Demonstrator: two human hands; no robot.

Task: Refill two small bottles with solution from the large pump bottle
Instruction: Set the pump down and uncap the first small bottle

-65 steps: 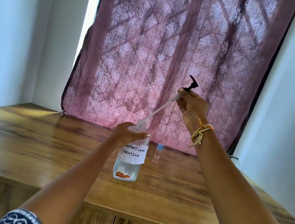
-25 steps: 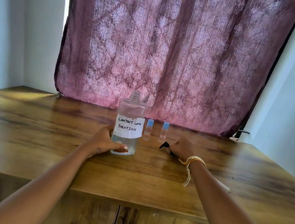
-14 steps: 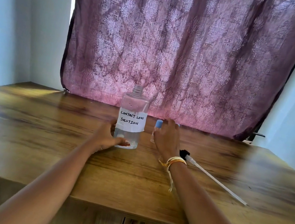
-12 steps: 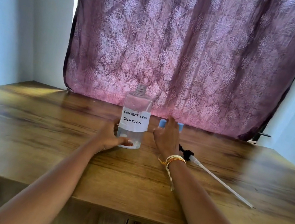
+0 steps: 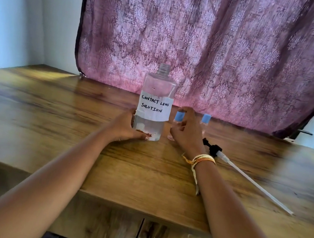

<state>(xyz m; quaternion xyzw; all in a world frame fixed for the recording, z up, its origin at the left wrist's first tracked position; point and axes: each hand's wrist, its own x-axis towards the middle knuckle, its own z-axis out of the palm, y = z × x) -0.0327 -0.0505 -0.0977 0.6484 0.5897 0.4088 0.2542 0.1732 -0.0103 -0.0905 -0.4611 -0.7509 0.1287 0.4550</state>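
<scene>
The large clear bottle (image 5: 155, 101), labelled "contact lens solution", stands uncapped on the wooden table (image 5: 67, 124) with a little liquid at its bottom. My left hand (image 5: 127, 127) grips its base. My right hand (image 5: 187, 132) wraps around a small clear bottle with a blue cap (image 5: 179, 116), which stands just right of the large one. A second blue-capped small bottle (image 5: 206, 119) stands behind and right of my fingers. The black pump head with its long white tube (image 5: 246, 176) lies on the table to the right.
A purple patterned curtain (image 5: 207, 43) hangs right behind the bottles. Pale walls close in at left and right. The table's front edge (image 5: 136, 205) runs below my forearms, with cabinet doors underneath.
My right hand pulled the pump out of the large bottle, laid it on the table to the right, then moved left and closed around the nearer small bottle. My left hand stayed on the large bottle.
</scene>
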